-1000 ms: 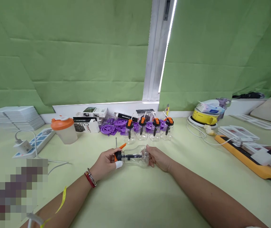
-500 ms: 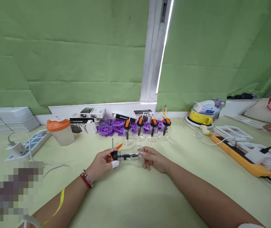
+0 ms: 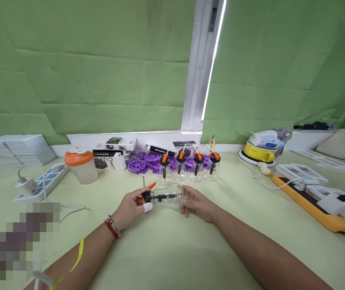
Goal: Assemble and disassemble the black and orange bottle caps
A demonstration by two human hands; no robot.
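Lying on its side above the table is a clear bottle (image 3: 169, 195) with a black-and-orange top, a thin metal rod sticking up from it and a dark stem inside. My left hand (image 3: 133, 204), a white wrap on its thumb, is closed around the top. At the base end, my right hand (image 3: 198, 203) has its fingers curled against the clear body. Behind them stands a row of several similar bottles (image 3: 164, 161), upright, with black-and-orange tops and metal rods.
Purple plastic parts (image 3: 138, 166) and printed boxes (image 3: 109, 160) lie along the wall. An orange-lidded shaker cup (image 3: 83, 173) and a white power strip (image 3: 47, 183) are left. On the right are a yellow cup (image 3: 257, 152), an orange power strip (image 3: 311, 203) and white frames (image 3: 301, 173).
The view has shifted slightly, so everything sits a little to the right. Both hands keep the bottle in much the same pose. A person's hand at the far right has mostly left the view.
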